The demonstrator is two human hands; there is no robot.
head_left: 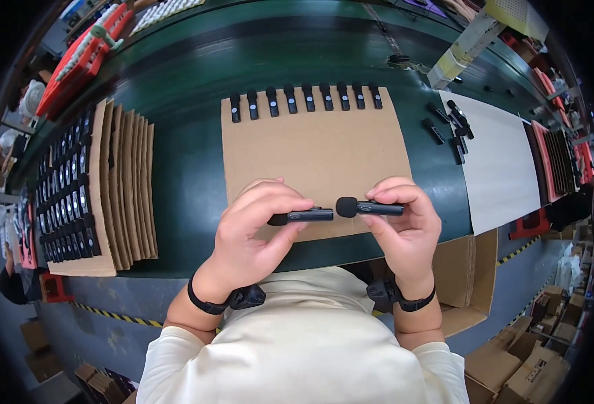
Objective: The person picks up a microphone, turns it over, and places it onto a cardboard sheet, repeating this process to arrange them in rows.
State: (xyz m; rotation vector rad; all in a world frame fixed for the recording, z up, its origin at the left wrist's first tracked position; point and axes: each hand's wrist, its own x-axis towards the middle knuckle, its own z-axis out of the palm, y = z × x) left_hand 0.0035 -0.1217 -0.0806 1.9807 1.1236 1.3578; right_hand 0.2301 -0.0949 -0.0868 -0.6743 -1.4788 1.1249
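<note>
While the left hand (251,219) pinches one black microphone (312,215) and the right hand (410,229) a matching unit (379,209), both over the near cardboard sheet (317,151), light fingertip pressure, foam tips (346,207) uncrushed, should serve best.

On the dark green worktop (189,135), a flat rectangular brown cardboard sheet (317,151) lay in the middle, with nine slim black round-tipped microphones (308,98) in a row along its far edge. To its left stood a stack of brown cardboard sheets (125,195), rows of slim black microphones (75,202) on top. To its right, a loose cluster of small black oblong pieces (435,131) straddled the left edge of a flat white sheet (505,161).
</note>
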